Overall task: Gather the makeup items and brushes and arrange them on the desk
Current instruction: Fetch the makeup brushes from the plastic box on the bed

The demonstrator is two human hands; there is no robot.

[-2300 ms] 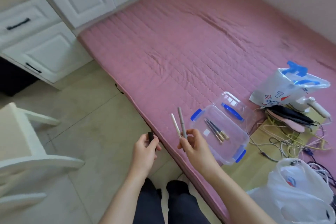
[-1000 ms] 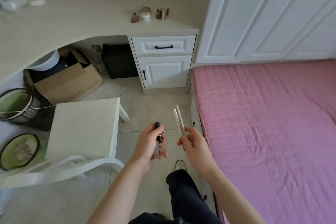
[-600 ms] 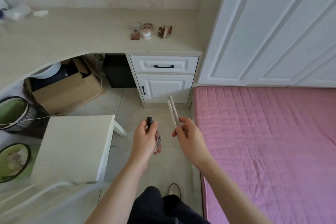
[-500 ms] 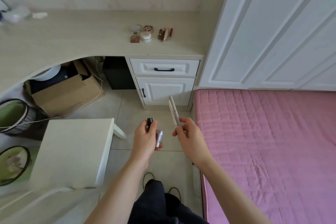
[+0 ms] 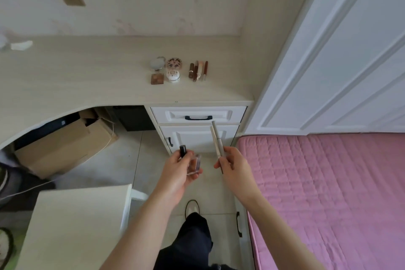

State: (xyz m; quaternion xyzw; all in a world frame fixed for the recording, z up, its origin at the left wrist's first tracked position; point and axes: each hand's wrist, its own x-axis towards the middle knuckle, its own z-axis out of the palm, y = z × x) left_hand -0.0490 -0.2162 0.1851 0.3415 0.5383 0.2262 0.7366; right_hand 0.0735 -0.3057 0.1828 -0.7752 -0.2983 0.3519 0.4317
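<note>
view is swinging off the bed onto the table (image 5: 87, 76), left hand (image 5: 175, 173) gripping a small bottle (image 5: 194, 163), right hand (image 5: 233, 165) pinching two pencils (image 5: 217, 140), drop-off beside the lined-up makeup (image 5: 175, 70) coming next.

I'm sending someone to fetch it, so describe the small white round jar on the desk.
Find the desk beside the white wardrobe; a makeup cluster sits above the drawers. In it, the white round jar stands right of the square brown compact, the only white domed piece there.
</note>
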